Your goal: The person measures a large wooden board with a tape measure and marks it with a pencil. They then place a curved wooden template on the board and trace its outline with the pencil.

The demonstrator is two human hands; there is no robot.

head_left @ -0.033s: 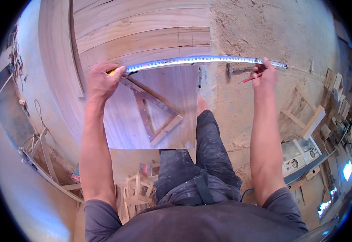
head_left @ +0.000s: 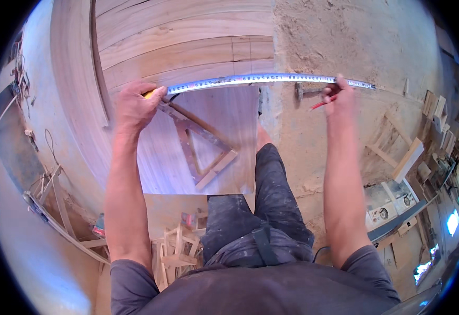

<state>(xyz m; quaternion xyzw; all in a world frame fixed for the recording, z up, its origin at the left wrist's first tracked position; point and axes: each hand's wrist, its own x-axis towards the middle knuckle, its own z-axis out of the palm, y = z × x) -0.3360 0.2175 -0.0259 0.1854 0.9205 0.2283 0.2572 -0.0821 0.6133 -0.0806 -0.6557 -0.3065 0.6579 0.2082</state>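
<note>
My left hand (head_left: pixel 137 105) is closed around a tape measure, and a bit of its yellow case (head_left: pixel 148 94) peeks out between the fingers. From there the pulled-out blade (head_left: pixel 250 79) bows across to the right, over the edge of the wooden panels. Near the free end, my right hand (head_left: pixel 341 97) touches the blade with its fingertips and also holds a red pencil (head_left: pixel 324 103), which points left. Below the blade, a wooden triangle square (head_left: pixel 187 142) lies on a smooth board (head_left: pixel 158 170). Pencil lines cross the planks beyond.
A hammer (head_left: pixel 299 90) lies on the dusty floor (head_left: pixel 318 147) under the blade, partly hidden by my right hand. Wooden frame pieces (head_left: pixel 409 160) and a machine with dials (head_left: pixel 392 207) are at the right. Wood scraps (head_left: pixel 179 247) lie near my legs.
My right hand and the pencil have shifted slightly left along the blade. My left hand stays nearly in place, and the board and triangle square have not moved.
</note>
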